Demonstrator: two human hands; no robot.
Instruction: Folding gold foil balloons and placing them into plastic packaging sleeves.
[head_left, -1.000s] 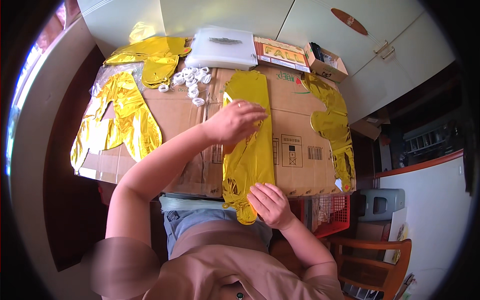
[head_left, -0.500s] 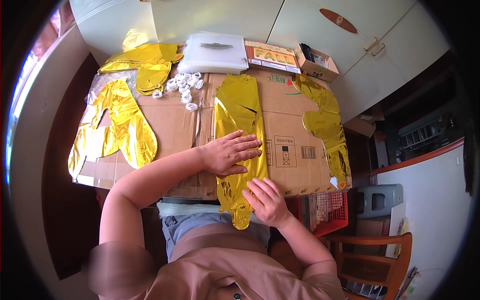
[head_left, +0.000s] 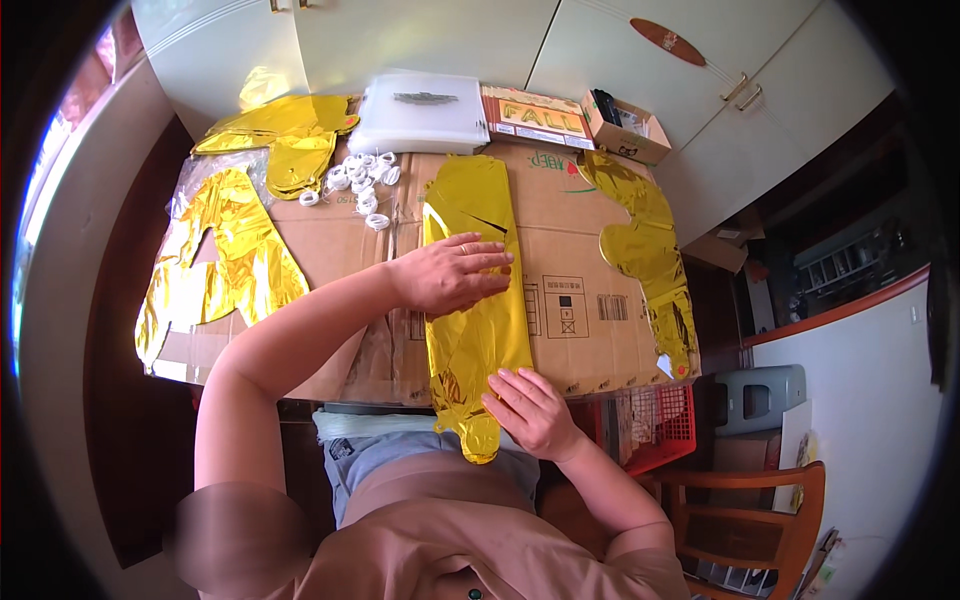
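Note:
A flat gold foil balloon (head_left: 475, 345) lies lengthwise down the middle of the cardboard, its narrow front end hanging over the near edge. Across its upper middle passes my left hand (head_left: 455, 272), fingers stretched out over the foil and gripping nothing. My right hand (head_left: 538, 412) rests on the balloon's right side near the front, fingers extended along the foil; its thumb is hidden. A dark slit-like crease shows in the foil just beyond my left fingers.
Around it on the cardboard (head_left: 380, 360) are an A-shaped foil balloon (head_left: 240, 250), stacked gold foil (head_left: 295, 165), white string coils (head_left: 372, 178) and another foil balloon (head_left: 640, 250). A clear plastic box (head_left: 420, 125), a printed box (head_left: 540, 118) and an open carton (head_left: 628, 140) line the back.
My left hand has moved away from me along the foil and its fingers look slightly raised. The right hand has barely moved, and the view has shifted a little.

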